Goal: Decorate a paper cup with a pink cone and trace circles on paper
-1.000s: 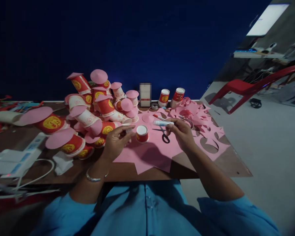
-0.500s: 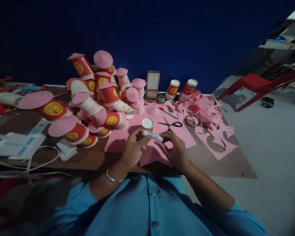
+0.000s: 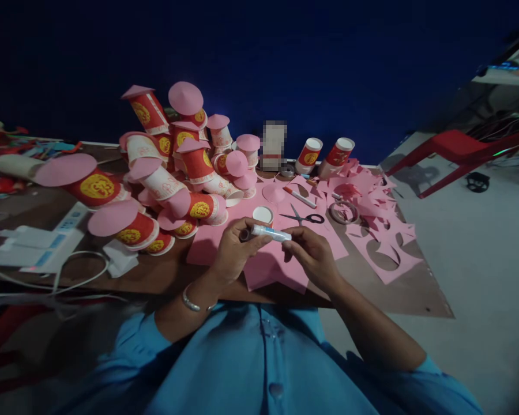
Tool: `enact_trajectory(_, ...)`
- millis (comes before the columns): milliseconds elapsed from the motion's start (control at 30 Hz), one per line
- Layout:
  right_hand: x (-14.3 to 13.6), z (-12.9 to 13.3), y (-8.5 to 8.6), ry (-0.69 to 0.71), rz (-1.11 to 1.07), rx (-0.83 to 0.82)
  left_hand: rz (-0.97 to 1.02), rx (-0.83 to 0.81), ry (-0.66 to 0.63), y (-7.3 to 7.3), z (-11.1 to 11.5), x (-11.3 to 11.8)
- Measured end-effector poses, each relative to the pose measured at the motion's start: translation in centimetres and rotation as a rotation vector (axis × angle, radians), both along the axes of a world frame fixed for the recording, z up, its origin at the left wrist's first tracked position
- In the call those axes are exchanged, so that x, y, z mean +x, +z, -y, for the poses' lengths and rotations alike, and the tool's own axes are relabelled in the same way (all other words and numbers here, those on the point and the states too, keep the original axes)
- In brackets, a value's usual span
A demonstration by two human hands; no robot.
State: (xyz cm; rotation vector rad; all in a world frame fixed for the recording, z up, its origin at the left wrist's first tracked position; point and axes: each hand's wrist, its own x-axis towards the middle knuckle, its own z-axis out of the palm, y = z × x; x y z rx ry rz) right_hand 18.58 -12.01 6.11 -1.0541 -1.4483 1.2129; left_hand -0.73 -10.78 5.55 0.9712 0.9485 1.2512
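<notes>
A white glue stick [image 3: 270, 233] with blue print lies level between my two hands. My left hand [image 3: 236, 251] is closed on its left end; a small round thing, perhaps a cap, shows at those fingers but is hard to make out. My right hand [image 3: 313, 256] pinches the other end with thumb and fingers. Just behind the glue stick stands a paper cup [image 3: 263, 214], its pale round end up. Pink paper sheets [image 3: 277, 268] lie under my hands. Black-handled scissors [image 3: 301, 218] rest open beyond my right hand, near a pink paper cone [image 3: 274, 192].
Many red and white cups with pink cone tops [image 3: 194, 161] are heaped at the left. A white power strip [image 3: 54, 248] with cables lies nearer. Two cups [image 3: 310, 154], a tape roll [image 3: 344, 212], a marker [image 3: 303, 198] and pink scraps [image 3: 380, 248] are on the right.
My right hand has moved slightly outward along the glue stick, and more of the stick now shows between my hands. The whole view has shifted a little.
</notes>
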Motion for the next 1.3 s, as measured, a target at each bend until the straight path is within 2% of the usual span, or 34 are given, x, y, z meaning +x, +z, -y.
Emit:
enact_trajectory(100,0.1,-0.6,-0.2,0.140,-0.076,-0.153,-0.050,0.043,-0.005,0.5,-0.2,-0.1)
enact_trajectory(167,0.2,-0.9,-0.4,0.189,-0.097,-0.195,-0.082,0.074,-0.011,0.8,-0.3,-0.1)
enact_trajectory(333,0.4,-1.1,-0.4,0.104,0.062,0.041,-0.067,0.096,-0.014,0.9,-0.9,0.0)
enact_trajectory(500,0.6,-1.4,-0.5,0.220,0.022,-0.055,-0.053,0.097,-0.044,1.2,-1.4,0.1)
enact_trajectory(700,0.5,-1.9,-0.4,0.103,0.077,0.076,-0.071,0.065,-0.043,1.4,-1.6,0.0)
enact_trajectory(867,0.0,-2.1,-0.5,0.191,0.044,-0.046,-0.094,0.050,-0.045,1.5,-1.6,-0.3)
enact_trajectory(1033,-0.2,-2.0,-0.8,0.094,0.050,0.040,-0.099,0.042,-0.012,1.3,-1.6,-0.4)
enact_trajectory(1100,-0.2,-1.9,-0.9,0.109,0.035,0.008,-0.096,0.036,-0.011,1.2,-1.6,-0.4)
enact_trajectory(1300,0.0,-2.1,-0.9,0.318,-0.138,-0.201,-0.060,0.011,-0.057,1.4,-1.7,-0.3)
